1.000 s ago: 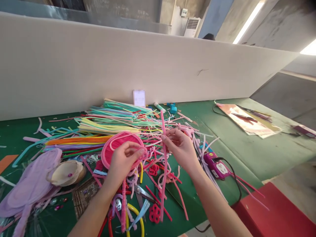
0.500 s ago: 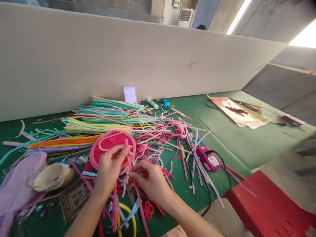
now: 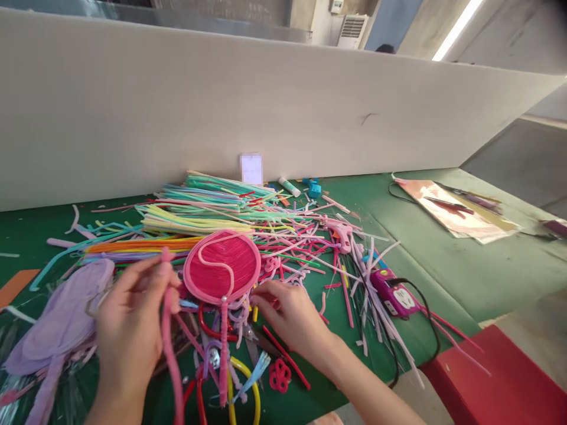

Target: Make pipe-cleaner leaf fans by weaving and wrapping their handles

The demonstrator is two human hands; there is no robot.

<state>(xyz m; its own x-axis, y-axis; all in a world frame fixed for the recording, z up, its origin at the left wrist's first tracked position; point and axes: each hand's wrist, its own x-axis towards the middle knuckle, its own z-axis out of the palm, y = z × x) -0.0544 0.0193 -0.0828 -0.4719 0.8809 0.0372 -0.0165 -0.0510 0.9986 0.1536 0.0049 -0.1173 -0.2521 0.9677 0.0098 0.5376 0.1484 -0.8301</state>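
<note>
My left hand pinches a pink pipe cleaner between thumb and fingers; its lower part hangs down towards me. Just right of it lies a round pink disc of pipe cleaners, with a pale S-shaped strip across it. A fuzzy pink stem runs down from its lower edge, with a small bead where they meet. My right hand is by the disc's lower right edge, fingers curled together; what they hold, if anything, is hidden. Scissors and a red flower shape lie below it.
Bundles of coloured pipe cleaners cover the green table. A pink glue gun and a purple power strip with a black cord lie to the right. A lilac padded shape lies left. A red chair stands at the right.
My left hand has moved left and down from the disc with the pink pipe cleaner. My right hand stays near the disc's lower edge. The view has shifted left.
</note>
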